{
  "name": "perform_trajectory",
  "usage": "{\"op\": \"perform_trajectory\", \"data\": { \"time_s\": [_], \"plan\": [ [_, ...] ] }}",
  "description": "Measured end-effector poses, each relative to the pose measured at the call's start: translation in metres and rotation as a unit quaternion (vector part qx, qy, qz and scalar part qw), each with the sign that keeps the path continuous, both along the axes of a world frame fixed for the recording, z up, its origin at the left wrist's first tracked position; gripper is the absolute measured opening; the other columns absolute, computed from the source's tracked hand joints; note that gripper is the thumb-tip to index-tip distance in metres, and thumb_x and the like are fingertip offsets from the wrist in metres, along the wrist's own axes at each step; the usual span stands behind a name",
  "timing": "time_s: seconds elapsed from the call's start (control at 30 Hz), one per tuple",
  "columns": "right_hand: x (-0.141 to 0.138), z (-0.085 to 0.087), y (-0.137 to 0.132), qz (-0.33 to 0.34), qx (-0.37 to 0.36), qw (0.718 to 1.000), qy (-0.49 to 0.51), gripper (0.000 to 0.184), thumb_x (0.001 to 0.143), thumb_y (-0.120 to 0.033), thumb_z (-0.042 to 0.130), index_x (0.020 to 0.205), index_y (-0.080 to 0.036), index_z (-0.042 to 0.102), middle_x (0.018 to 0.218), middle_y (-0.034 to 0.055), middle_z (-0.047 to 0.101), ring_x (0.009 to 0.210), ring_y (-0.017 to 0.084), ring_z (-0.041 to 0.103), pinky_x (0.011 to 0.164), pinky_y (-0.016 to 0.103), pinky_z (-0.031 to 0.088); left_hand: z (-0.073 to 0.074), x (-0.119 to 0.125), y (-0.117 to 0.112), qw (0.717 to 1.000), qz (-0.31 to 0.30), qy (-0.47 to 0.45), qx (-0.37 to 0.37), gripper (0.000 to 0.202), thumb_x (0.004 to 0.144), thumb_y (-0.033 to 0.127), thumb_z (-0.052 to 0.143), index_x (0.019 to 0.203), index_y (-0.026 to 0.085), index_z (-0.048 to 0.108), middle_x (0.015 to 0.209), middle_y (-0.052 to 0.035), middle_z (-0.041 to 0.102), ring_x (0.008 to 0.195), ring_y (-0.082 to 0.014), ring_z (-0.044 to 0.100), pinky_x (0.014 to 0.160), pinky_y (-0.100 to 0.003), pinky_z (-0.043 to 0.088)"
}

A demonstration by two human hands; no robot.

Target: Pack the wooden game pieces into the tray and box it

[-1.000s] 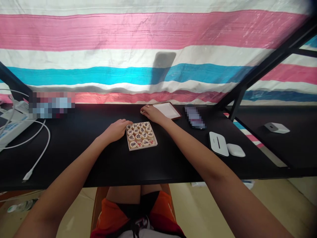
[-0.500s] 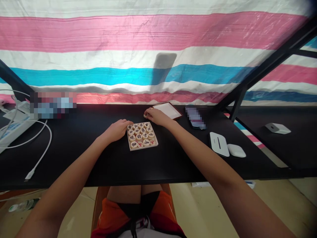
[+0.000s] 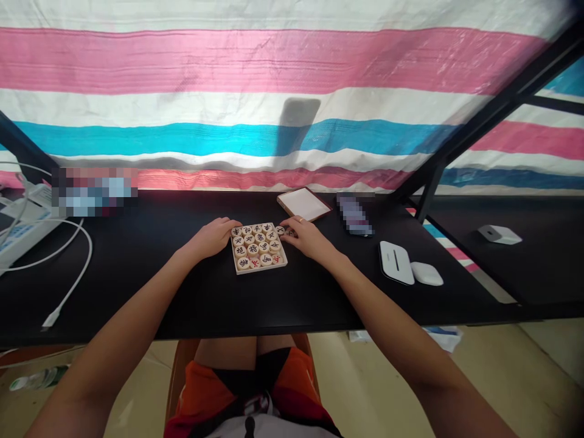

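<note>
Left hand: on my feed the left hand [image 3: 214, 236] lies at the far left corner of the tray [image 3: 261, 268], fingers close together; I can't tell whether the thumb grips.
Tray: I have it flat on the desk [image 3: 196, 310], between both hands, carrying round game pieces [image 3: 253, 248] in four rows of four; in the nearest row I read two red characters, the rest black.
Right hand: I see the right hand [image 3: 309, 238] curled at the tray's far right side, finger and thumb around loose pieces [image 3: 280, 231]; I can't tell whether they are pinched.
Lid: I find the lid [image 3: 303, 204] just beyond the right hand, pale inside facing up.
Right side: I make out a white box [image 3: 396, 261] beside a rounded white case [image 3: 427, 274].
Left side: I see a white cable [image 3: 68, 298] near a power strip [image 3: 22, 237].
</note>
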State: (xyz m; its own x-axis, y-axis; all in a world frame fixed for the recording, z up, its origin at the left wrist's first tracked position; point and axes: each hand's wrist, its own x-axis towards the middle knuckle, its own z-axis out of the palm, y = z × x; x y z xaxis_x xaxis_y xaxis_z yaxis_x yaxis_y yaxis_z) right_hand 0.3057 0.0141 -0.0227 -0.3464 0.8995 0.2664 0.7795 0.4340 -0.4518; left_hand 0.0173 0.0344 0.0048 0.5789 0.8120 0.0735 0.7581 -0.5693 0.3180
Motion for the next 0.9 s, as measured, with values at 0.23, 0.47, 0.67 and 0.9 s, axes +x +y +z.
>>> {"op": "perform_trajectory", "data": {
  "time_s": [0.23, 0.47, 0.67, 0.9],
  "plan": [
    [-0.006, 0.014, -0.014, 0.018, 0.086, 0.988, 0.129, 0.016, 0.083, -0.031, 0.064, 0.095, -0.021, 0.063, 0.095, 0.0070, 0.062, 0.084, 0.020, 0.063, 0.083, 0.039, 0.055, 0.002, 0.002, -0.002, 1.000, 0.010, 0.004, -0.001, 0.040, 0.093, 0.025, 0.028, 0.120, 0.022, 0.058, 0.112, -0.0073, 0.061, 0.107, -0.0212, 0.056, 0.091, -0.033, 0.046],
    [-0.048, 0.026, -0.052, 0.217, 0.129, 0.959, 0.124, 0.012, 0.090, -0.028, 0.056, 0.080, -0.022, 0.059, 0.095, 0.0063, 0.066, 0.098, 0.018, 0.064, 0.088, 0.032, 0.053, 0.004, 0.002, -0.003, 1.000, 0.016, 0.005, 0.001, 0.039, 0.092, 0.023, 0.030, 0.118, 0.022, 0.059, 0.111, -0.0072, 0.062, 0.106, -0.0214, 0.056, 0.089, -0.033, 0.047],
    [-0.056, 0.012, -0.053, 0.268, 0.141, 0.951, 0.061, 0.011, 0.092, -0.026, 0.052, 0.086, -0.020, 0.060, 0.099, 0.0079, 0.068, 0.097, 0.016, 0.066, 0.085, 0.029, 0.055, 0.007, 0.004, -0.005, 1.000, 0.006, 0.007, -0.004, 0.040, 0.091, 0.023, 0.029, 0.118, 0.021, 0.059, 0.111, -0.0075, 0.061, 0.106, -0.0216, 0.056, 0.093, -0.034, 0.046],
    [-0.052, 0.018, -0.054, 0.284, 0.114, 0.950, 0.058, 0.011, 0.085, -0.015, 0.053, 0.089, -0.022, 0.061, 0.108, 0.0078, 0.067, 0.111, 0.018, 0.061, 0.093, 0.032, 0.052, 0.008, 0.004, -0.006, 1.000, 0.015, 0.008, -0.006, 0.040, 0.091, 0.023, 0.029, 0.118, 0.022, 0.059, 0.112, -0.0069, 0.062, 0.107, -0.0214, 0.056, 0.092, -0.034, 0.046]
  ]
}}
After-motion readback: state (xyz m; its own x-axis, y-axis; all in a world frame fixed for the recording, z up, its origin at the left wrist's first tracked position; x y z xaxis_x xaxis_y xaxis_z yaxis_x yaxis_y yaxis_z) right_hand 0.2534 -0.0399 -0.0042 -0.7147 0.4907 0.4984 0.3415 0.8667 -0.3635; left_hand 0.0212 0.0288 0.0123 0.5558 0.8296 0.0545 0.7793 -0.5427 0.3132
